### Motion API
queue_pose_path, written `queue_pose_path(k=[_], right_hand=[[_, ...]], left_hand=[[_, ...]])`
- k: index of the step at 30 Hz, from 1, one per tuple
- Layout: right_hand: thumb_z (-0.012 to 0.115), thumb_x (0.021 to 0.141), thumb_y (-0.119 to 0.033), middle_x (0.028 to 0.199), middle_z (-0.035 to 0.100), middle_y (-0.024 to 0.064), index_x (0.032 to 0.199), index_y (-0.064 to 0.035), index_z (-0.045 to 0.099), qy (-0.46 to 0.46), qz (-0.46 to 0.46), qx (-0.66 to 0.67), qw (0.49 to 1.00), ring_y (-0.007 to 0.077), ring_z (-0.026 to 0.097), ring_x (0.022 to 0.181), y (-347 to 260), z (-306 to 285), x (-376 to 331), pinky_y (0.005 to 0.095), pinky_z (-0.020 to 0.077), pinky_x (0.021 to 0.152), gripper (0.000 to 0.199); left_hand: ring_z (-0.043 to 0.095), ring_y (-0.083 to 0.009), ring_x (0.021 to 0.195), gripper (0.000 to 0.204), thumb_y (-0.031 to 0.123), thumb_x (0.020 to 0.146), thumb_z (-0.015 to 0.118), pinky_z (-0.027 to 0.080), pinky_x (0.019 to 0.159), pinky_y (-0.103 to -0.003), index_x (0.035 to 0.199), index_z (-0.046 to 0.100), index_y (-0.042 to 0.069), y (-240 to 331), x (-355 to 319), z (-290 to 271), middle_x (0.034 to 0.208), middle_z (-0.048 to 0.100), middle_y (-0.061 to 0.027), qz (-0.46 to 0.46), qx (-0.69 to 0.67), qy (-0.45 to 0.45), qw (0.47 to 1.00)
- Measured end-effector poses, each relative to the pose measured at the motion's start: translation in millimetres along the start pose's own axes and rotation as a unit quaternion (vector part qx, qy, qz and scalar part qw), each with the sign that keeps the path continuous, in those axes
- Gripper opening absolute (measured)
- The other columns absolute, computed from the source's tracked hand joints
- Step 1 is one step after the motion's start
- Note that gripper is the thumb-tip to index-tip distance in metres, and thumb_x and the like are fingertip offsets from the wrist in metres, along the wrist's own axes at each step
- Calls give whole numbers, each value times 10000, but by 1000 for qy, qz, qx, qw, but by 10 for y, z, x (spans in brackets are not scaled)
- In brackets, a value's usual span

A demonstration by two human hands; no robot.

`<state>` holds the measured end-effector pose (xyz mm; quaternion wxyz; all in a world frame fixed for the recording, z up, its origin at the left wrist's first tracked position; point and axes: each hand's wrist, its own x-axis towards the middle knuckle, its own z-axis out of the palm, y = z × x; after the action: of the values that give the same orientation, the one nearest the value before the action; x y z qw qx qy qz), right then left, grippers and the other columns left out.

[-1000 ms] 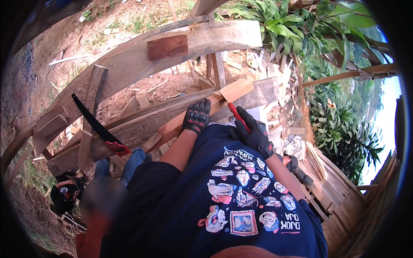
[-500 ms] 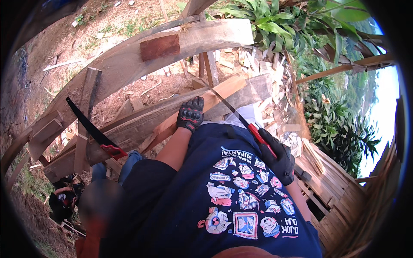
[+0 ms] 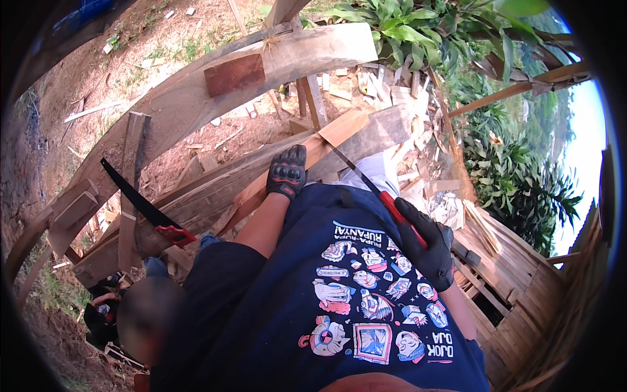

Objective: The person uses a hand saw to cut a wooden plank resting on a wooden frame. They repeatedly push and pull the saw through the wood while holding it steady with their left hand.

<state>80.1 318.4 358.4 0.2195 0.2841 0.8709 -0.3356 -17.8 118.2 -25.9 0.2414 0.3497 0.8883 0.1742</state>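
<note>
Handsaw (image 3: 366,179) in right hand (image 3: 428,245), blade pointing up-left, diagonal

Left hand (image 3: 286,174) on plank (image 3: 307,160), at 12 o'clock from the torso; right hand (image 3: 428,243) at 3 o'clock, gripping handsaw (image 3: 375,193) angled onto the plank end; second saw (image 3: 140,206) at 9 o'clock, against beam (image 3: 196,91); wooden wall (image 3: 522,287) at 4 o'clock

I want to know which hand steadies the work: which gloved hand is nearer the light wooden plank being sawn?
Left. The left hand rests on the light wooden plank; the right hand is back by the torso, gripping the red-handled handsaw whose blade reaches the plank.
</note>
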Motion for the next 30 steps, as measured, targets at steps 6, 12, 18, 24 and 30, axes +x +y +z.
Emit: queue_pose_path(k=[6, 12, 18, 24, 30], right_hand=[[676, 1056, -162, 1391, 736, 220, 1515, -103, 653, 3, -63, 53, 997, 370, 737, 1258, 181, 420, 529, 447, 556, 1093, 463], [644, 1066, -252, 1259, 771, 250, 1482, -95, 674, -6, -117, -14, 993, 417, 750, 1172, 313, 1117, 1521, 456, 575, 1036, 446], [636, 1061, -314, 1245, 762, 273, 1409, -48, 715, -24, -26, 15, 999, 455, 735, 1153, 289, 1618, 2515, 482, 574, 1023, 445], [645, 1073, -258, 1350, 738, 255, 1512, -79, 648, -21, -77, 71, 994, 430, 739, 1197, 626, 1520, 1923, 465, 576, 1026, 474], [660, 1077, -203, 1390, 737, 216, 1535, -91, 635, -13, -86, 54, 995, 314, 751, 1216, 529, 739, 944, 414, 577, 1009, 473]], left_hand=[[622, -307, 1388, 732, 364, 911, 780, 487, 1143, -472, 1546, 553, 79, -9, 12, 47, 1529, 632, -154, 5, 16, -8, 1000], [627, -305, 1366, 651, 320, 974, 649, 487, 1122, -496, 1568, 539, 78, -45, -17, 107, 1536, 628, -161, 9, 5, 7, 1000], [622, -310, 1387, 649, 334, 990, 635, 475, 1147, -491, 1576, 532, 75, 0, -29, -6, 1542, 626, -166, 10, 1, -25, 1000], [645, -314, 1359, 625, 325, 986, 635, 492, 1130, -487, 1551, 556, 72, -25, -29, 85, 1520, 642, -177, -1, -28, -10, 1000], [646, -310, 1362, 583, 305, 988, 627, 497, 1120, -495, 1524, 585, 80, -7, -53, 77, 1519, 650, -164, -10, -19, 12, 1000]])
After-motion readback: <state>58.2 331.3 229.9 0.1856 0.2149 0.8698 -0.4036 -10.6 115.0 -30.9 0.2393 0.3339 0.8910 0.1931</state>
